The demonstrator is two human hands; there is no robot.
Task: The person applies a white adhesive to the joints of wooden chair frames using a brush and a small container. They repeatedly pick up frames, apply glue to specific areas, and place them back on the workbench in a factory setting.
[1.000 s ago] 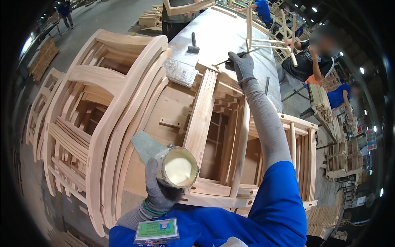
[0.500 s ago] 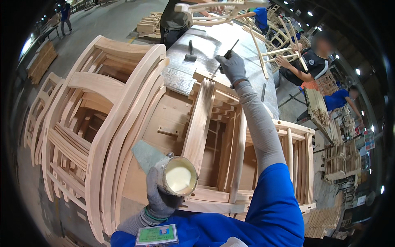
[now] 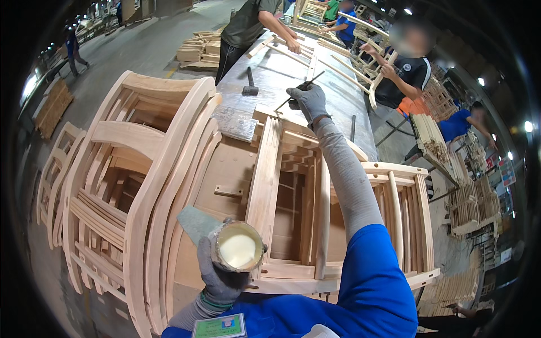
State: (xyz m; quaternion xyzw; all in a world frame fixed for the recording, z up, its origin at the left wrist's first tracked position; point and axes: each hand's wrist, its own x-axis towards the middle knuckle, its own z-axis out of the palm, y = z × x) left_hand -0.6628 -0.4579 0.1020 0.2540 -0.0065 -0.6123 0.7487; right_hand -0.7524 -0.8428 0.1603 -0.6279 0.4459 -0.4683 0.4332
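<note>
Head view: left hand (image 3: 221, 274), gloved, fist closed around a round tin of pale cream glue (image 3: 238, 248), held low over the near rail of the wooden chair frame (image 3: 293, 191) lying on the bench. Right hand (image 3: 309, 100), gloved, arm stretched out, fingers pinched on a thin dark brush (image 3: 298, 91) whose tip sits at the far corner joint of the frame.

Doing it well, my read: keep the tin level and close to the work, load the brush lightly, work glue into the joint only, avoid drips on the show faces.

Hammer (image 3: 249, 83) lies on the grey bench (image 3: 338, 96) beyond the frame, apart from the brush. Stack of curved chair backs (image 3: 141, 169) at left, touching the frame's side.

Labels: green-and-white rectangular badge (image 3: 220, 327) on the chest at bottom edge. Small coloured signs (image 3: 504, 169) at far right, too small to tell more. No packages seen.
</note>
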